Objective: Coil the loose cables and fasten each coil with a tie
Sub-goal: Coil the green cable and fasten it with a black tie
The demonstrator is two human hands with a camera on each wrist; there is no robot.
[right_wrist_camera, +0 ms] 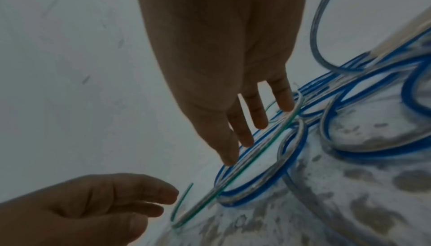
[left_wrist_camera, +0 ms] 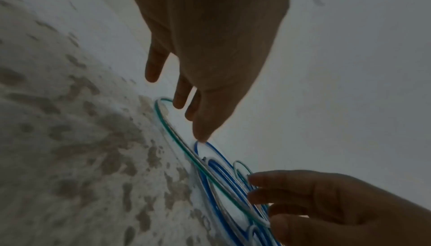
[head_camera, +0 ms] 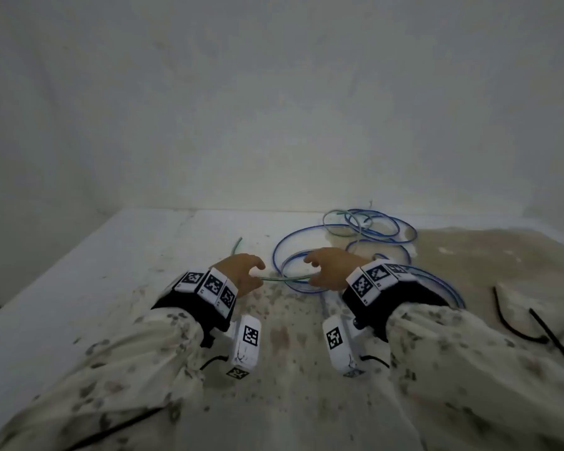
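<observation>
Loose clear cables with blue stripes lie in overlapping loops on the white table, from the middle to the back right. A thinner green-striped cable runs between my two hands, its free end curving up at the left. My left hand hovers just above it, fingers relaxed and holding nothing. My right hand reaches over the blue loops with straight fingers, their tips at the cables. Neither hand grips a cable.
Several black ties lie on the table at the right. The tabletop is stained brown near me and at the back right. A pale wall stands close behind the table's far edge.
</observation>
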